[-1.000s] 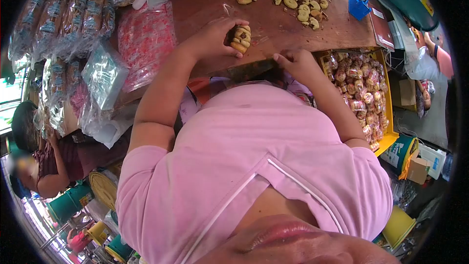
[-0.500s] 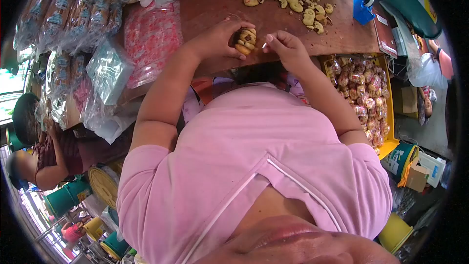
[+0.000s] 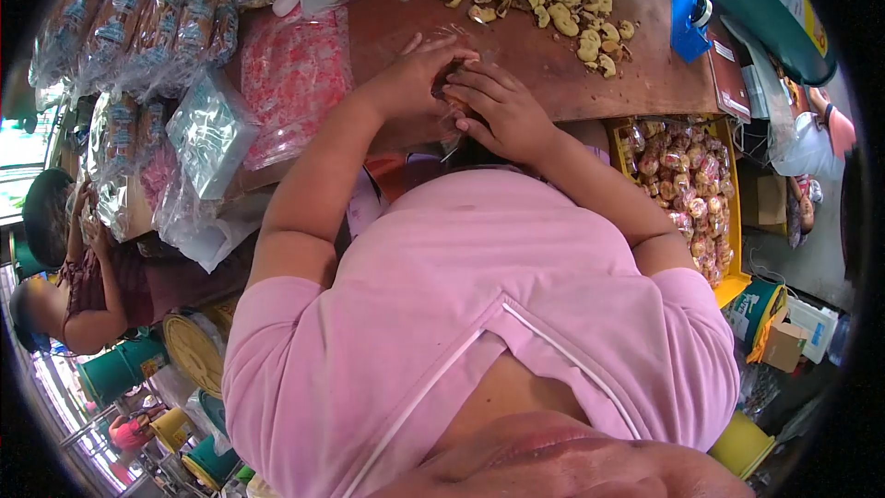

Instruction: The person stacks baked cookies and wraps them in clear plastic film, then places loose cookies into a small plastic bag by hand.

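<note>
Pastry bundle (image 3: 454,104) is mostly hidden between the hands: left hand (image 3: 418,80) cups it, probably for steadiness; right hand (image 3: 507,116) curls over, can't tell if gripping. Loose pastries (image 3: 562,18) lie ahead, handy I guess.

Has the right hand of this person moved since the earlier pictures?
Yes: the right hand has moved leftward, away from the yellow crate and toward the left hand.

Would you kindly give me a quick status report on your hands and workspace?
Left hand curled around small item, right hand over it. Item mostly hidden. Loose cookies beyond, apart from both hands.
</note>
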Demonstrator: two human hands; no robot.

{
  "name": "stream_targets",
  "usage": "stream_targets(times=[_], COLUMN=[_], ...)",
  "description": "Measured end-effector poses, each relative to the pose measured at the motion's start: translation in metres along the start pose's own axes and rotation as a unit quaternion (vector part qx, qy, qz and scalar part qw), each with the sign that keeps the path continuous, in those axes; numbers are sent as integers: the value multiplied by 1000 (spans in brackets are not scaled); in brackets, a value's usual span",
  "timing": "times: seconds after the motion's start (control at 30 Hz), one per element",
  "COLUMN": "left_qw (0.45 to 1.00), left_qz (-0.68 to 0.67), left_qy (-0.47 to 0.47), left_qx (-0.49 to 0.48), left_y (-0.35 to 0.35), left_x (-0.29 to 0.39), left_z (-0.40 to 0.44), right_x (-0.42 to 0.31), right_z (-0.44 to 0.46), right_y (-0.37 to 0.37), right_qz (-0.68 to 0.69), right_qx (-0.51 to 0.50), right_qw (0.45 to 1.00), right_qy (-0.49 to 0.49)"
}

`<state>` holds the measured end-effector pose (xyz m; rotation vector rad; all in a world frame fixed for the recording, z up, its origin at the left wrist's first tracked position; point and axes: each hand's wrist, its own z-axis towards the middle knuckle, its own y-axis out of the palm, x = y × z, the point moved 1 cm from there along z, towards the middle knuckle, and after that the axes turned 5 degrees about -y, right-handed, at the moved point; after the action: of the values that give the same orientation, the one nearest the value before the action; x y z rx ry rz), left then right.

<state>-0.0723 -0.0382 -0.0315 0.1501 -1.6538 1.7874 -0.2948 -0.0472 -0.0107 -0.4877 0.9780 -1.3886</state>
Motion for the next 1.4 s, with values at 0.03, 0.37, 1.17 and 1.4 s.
stream_targets(times=[0.03, 0.37, 1.17, 1.4], left_qw=[1000, 993, 951, 970], left_qz=[-4, 87, 43, -16], left_qy=[-12, -75, -217, -218], left_qx=[-11, -21, 218, 103], left_y=[-2, -9, -7, -3], left_x=[1, 1, 28, -34], left_z=[1, -6, -49, -25], right_x=[1, 12, 29, 19], right_z=[2, 26, 38, 35], right_y=[1, 19, 41, 36], right_qz=[-5, -36, -93, -36], right_qx=[-3, 16, 19, 20], right_qw=[1000, 998, 995, 997], right_qy=[-4, -44, -19, 61])
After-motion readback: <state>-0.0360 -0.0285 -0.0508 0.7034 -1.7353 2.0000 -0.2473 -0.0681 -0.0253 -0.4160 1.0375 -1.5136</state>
